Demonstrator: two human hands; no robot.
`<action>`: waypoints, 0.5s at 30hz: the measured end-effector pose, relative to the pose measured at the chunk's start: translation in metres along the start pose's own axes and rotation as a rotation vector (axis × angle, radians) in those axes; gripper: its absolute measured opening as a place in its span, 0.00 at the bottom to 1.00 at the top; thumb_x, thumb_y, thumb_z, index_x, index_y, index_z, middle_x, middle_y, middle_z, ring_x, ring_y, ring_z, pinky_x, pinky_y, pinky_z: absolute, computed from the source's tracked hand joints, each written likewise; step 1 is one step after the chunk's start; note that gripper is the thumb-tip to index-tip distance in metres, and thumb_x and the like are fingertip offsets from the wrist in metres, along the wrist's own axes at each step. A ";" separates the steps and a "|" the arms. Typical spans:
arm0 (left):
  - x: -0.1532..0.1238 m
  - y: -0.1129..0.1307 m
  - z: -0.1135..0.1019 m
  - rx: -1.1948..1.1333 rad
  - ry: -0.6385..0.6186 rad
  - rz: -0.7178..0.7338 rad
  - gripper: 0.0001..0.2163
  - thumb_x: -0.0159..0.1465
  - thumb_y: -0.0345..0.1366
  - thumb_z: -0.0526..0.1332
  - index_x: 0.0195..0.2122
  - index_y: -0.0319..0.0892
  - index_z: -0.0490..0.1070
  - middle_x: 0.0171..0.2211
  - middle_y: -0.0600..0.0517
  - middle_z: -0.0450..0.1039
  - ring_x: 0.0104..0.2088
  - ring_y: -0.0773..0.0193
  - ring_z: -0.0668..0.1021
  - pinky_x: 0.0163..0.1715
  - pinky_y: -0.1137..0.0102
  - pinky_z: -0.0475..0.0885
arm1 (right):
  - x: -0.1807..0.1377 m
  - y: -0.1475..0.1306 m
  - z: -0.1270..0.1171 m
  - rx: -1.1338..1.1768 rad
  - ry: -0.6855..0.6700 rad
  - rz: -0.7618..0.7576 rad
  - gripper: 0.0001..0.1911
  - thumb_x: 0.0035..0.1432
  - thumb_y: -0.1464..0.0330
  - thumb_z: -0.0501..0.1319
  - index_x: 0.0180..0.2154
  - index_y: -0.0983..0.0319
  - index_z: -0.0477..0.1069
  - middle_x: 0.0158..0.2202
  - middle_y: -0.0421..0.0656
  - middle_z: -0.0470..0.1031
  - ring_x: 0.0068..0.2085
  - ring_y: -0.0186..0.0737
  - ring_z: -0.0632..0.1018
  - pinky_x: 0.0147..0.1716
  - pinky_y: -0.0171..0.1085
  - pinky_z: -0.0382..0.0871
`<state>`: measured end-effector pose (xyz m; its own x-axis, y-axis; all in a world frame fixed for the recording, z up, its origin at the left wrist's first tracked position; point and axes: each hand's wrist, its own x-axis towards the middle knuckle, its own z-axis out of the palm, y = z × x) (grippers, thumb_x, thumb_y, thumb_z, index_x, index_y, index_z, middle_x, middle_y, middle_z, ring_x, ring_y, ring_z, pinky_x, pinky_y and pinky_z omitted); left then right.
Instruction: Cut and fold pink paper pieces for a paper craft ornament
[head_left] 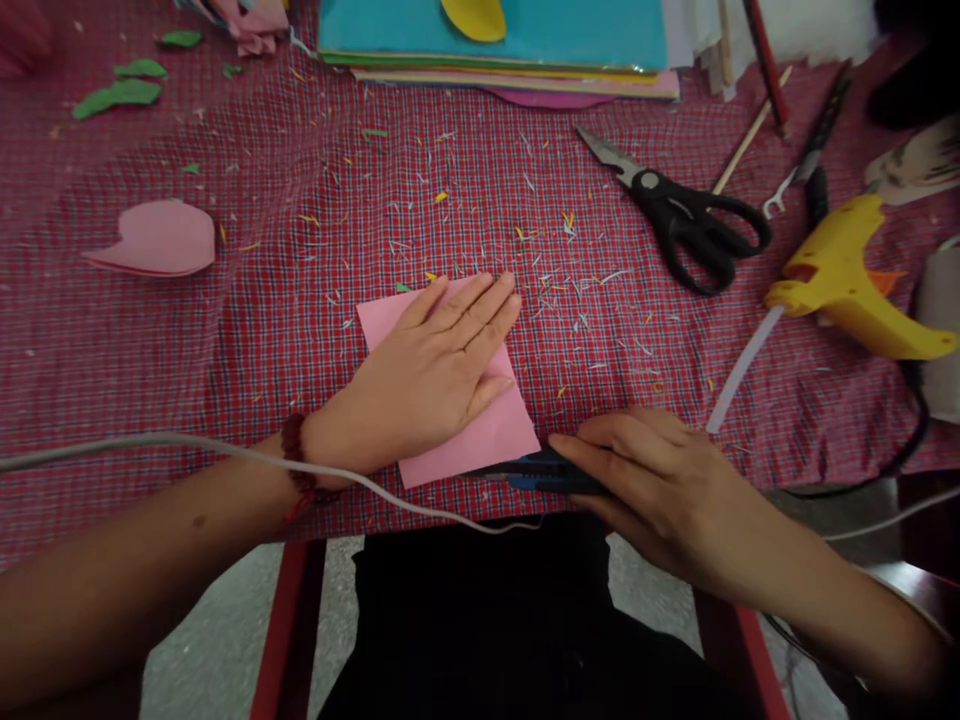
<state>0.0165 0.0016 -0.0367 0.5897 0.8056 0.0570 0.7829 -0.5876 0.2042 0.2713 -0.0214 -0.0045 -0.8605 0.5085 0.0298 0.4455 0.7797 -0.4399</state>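
Flat on a piece of pink paper (495, 430) lies my left hand (439, 370), its fingers stretched out and pressing it to the cloth. My right hand (652, 480) is closed around a blue and black utility knife (551, 472) at the table's front edge. The knife's tip points left, at the paper's lower right edge; part of the blade seems to lie under the paper. To the left rests a stack of pink petal-shaped paper pieces (169, 238).
Black-handled scissors (660, 195) lie at the right, beside a yellow glue gun (847, 275) with a glue stick in it. Coloured paper sheets (570, 30) are stacked at the back. Paper scraps dot the checked cloth (285, 200). A white cable (187, 440) crosses over my left wrist.
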 end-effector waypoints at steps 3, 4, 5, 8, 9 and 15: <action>0.000 0.000 0.000 0.001 0.005 -0.003 0.29 0.70 0.42 0.52 0.67 0.29 0.51 0.69 0.36 0.49 0.68 0.46 0.55 0.66 0.51 0.47 | 0.013 -0.006 0.003 0.018 -0.016 -0.009 0.11 0.66 0.71 0.55 0.47 0.67 0.72 0.38 0.48 0.74 0.38 0.44 0.73 0.36 0.42 0.67; 0.000 0.000 -0.001 0.000 0.004 -0.004 0.29 0.70 0.42 0.52 0.67 0.29 0.51 0.69 0.36 0.49 0.68 0.46 0.54 0.66 0.51 0.47 | 0.015 -0.007 0.004 0.030 -0.021 -0.012 0.10 0.66 0.71 0.54 0.45 0.67 0.72 0.38 0.48 0.74 0.38 0.44 0.73 0.36 0.42 0.67; 0.000 0.000 -0.001 -0.003 0.003 -0.003 0.29 0.70 0.42 0.52 0.67 0.29 0.51 0.69 0.36 0.49 0.68 0.47 0.54 0.66 0.51 0.47 | 0.016 -0.008 0.004 0.040 -0.023 -0.014 0.10 0.66 0.71 0.54 0.44 0.66 0.73 0.37 0.48 0.74 0.38 0.44 0.73 0.36 0.43 0.67; 0.000 0.000 -0.001 -0.028 0.002 -0.005 0.28 0.70 0.41 0.52 0.67 0.31 0.50 0.69 0.37 0.49 0.68 0.47 0.54 0.66 0.51 0.46 | 0.011 -0.007 0.004 0.050 -0.009 -0.022 0.11 0.66 0.72 0.54 0.47 0.66 0.72 0.38 0.48 0.74 0.38 0.43 0.73 0.36 0.42 0.68; 0.000 0.000 -0.001 -0.038 0.003 -0.007 0.28 0.69 0.41 0.52 0.67 0.32 0.50 0.69 0.37 0.49 0.68 0.47 0.54 0.66 0.51 0.46 | 0.008 -0.007 0.003 0.049 0.000 -0.021 0.12 0.66 0.72 0.55 0.49 0.67 0.71 0.38 0.48 0.74 0.38 0.43 0.73 0.36 0.42 0.68; 0.000 0.000 -0.002 -0.042 -0.008 -0.020 0.28 0.70 0.41 0.52 0.67 0.31 0.50 0.69 0.38 0.49 0.69 0.48 0.53 0.66 0.52 0.46 | 0.020 -0.012 0.007 0.042 -0.003 -0.028 0.09 0.65 0.72 0.56 0.43 0.67 0.73 0.36 0.47 0.73 0.36 0.44 0.72 0.35 0.43 0.67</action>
<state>0.0165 0.0019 -0.0347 0.5760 0.8163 0.0444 0.7856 -0.5677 0.2460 0.2469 -0.0228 -0.0054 -0.8732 0.4857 0.0398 0.4108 0.7775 -0.4762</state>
